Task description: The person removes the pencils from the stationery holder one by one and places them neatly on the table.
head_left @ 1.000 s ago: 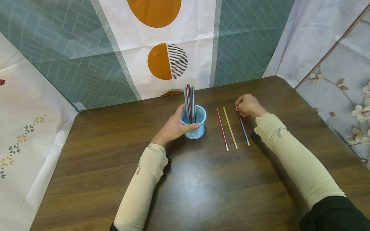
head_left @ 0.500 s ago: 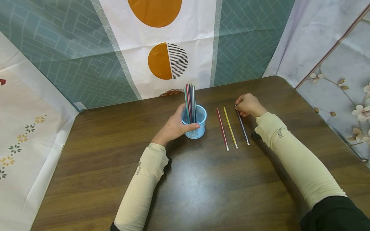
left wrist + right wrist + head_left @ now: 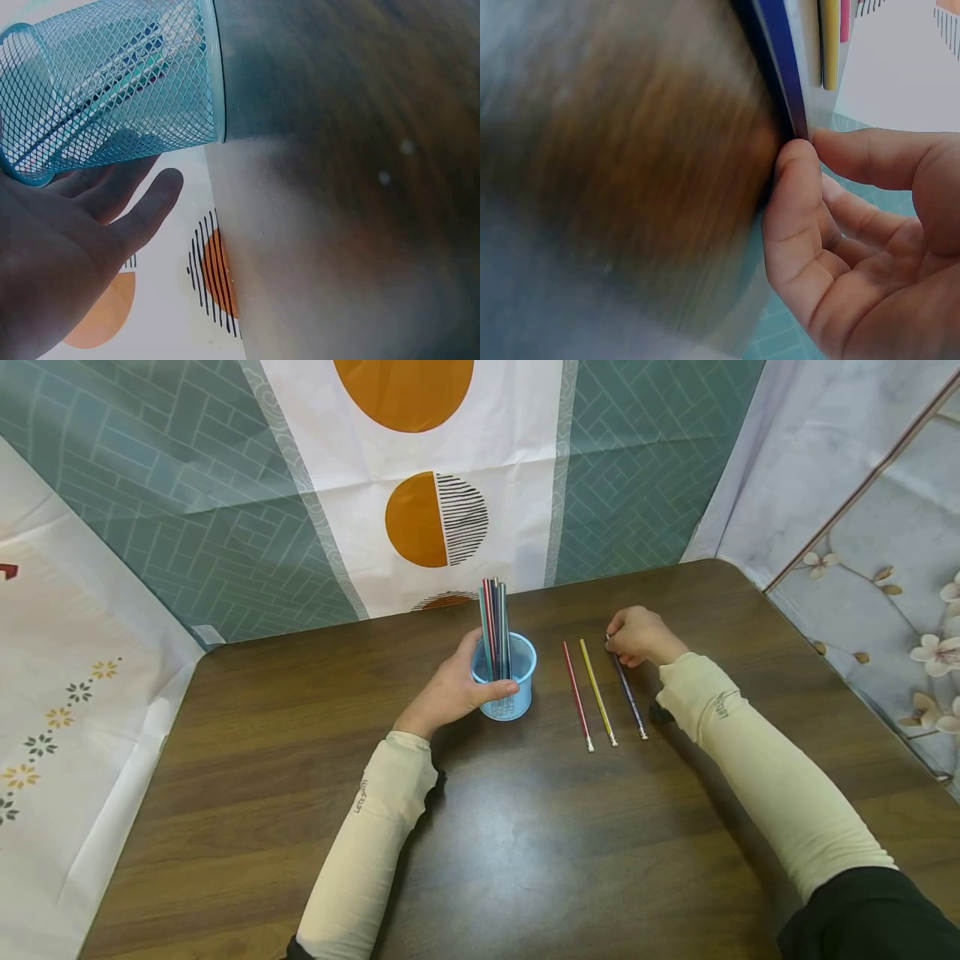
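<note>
With my left hand (image 3: 450, 687) I hold a light blue mesh pencil cup (image 3: 522, 693) that stands upright on the table; the thumb lies across its near side. Several pencils (image 3: 491, 622) lean together inside the cup, and the mesh wall (image 3: 172, 112) shows them in the left wrist view. My right hand (image 3: 642, 637) pinches the far end of a dark blue pencil (image 3: 627, 692) lying on the table, its eraser end towards me. Beside it, to the left, lie a yellow pencil (image 3: 597, 692) and a red pencil (image 3: 577, 697), roughly parallel.
The brown wooden table (image 3: 465, 843) reaches back to a patterned cloth (image 3: 517, 527) with orange circles. Flowered cloths hang on the left and right sides. The right wrist view shows the blue pencil close up.
My right hand has shifted slightly left with the far end of the dark blue pencil, bringing it a little nearer the yellow one. The left hand and the cup stay put.
</note>
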`<state>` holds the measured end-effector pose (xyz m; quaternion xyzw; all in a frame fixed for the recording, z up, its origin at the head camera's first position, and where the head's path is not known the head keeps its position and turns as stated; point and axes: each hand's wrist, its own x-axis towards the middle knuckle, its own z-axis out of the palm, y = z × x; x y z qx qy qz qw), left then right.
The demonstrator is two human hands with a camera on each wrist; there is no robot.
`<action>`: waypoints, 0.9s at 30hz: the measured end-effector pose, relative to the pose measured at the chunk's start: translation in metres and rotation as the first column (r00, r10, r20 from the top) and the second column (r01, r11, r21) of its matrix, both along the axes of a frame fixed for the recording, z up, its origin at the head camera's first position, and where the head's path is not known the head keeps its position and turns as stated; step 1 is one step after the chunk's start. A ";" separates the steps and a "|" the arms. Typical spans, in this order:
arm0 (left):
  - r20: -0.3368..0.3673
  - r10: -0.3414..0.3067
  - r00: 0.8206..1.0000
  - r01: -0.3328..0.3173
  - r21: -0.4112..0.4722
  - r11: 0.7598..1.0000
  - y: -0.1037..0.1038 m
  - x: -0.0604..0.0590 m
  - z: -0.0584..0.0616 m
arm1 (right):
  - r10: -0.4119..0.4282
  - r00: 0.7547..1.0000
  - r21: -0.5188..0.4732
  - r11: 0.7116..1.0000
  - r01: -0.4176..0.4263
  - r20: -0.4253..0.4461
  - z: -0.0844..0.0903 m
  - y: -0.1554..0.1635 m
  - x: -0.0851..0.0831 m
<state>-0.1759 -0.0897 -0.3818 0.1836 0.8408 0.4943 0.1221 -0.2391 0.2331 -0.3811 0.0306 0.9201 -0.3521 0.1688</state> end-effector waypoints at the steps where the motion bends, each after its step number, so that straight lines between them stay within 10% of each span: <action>1: 0.000 0.000 1.000 0.000 0.000 1.000 0.000 0.000 0.000 | 0.003 1.000 0.000 1.000 -0.003 0.000 0.000 -0.001 0.000; 27: 0.017 0.000 1.000 0.000 -0.001 1.000 0.000 0.000 0.000 | -0.019 0.993 -0.073 0.997 0.011 -0.121 0.022 -0.015 -0.002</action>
